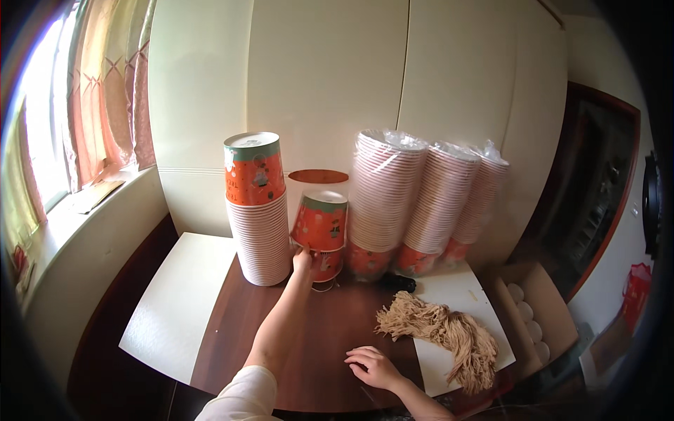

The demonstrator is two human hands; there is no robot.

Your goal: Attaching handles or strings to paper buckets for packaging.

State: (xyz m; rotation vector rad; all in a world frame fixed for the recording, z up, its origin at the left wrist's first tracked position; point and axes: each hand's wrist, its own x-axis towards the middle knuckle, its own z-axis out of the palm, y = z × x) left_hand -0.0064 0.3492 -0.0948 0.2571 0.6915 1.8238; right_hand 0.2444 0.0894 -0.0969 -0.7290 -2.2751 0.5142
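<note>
Above table (326,351), cup (317,226) bottom-up, near-vertical

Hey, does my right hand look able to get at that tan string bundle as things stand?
Probably yes: your right hand appears empty and sits close to the tan string bundle, with nothing visible standing between them.

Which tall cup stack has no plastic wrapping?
The leftmost stack, left of the left hand: its cups stand bare, while the three rightmost stacks show clear plastic.
</note>
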